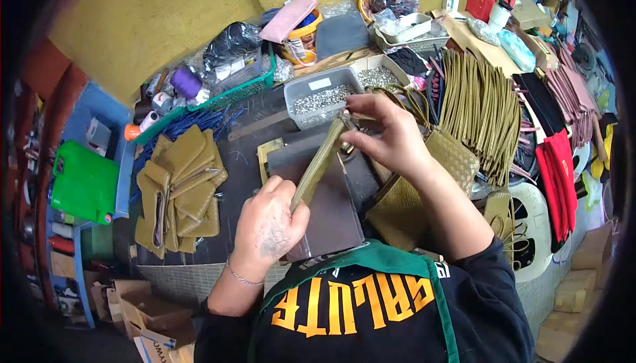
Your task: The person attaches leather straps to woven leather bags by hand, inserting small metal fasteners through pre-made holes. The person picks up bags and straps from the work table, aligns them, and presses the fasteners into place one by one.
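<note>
- Strip of folded olive-green woven material [317, 167], long and narrow, slants up and away from me over the bench [244, 164], in front of my chest.
- My left hand [268, 216] is closed around the strip's lower end, knuckles up, thumb pressed along its side; a silver chain bracelet [244, 274] circles that wrist.
- My right hand [392, 132] is at the strip's upper end, thumb and forefinger parted around a small shiny metal piece [347, 124]; I cannot tell whether they grip it.
- Under the strip, a dark brown flat rectangular board [331, 207] lies on the bench top.
- Beyond my right hand, a grey translucent plastic tub [299, 91] holds small silver metal bits [324, 102].
- Left of my left hand, a loose pile of flat olive-tan pouches [189, 194] lies overlapping.
- Beneath my right forearm is an olive bag with a woven checked surface [457, 157].
- Farther right, a thick row of narrow olive straps [478, 108] lies side by side, with long bright red cloth pieces [556, 184] past it.
- Back left, a green plastic basket [265, 79] stands near a purple thread cone [186, 82].
</note>
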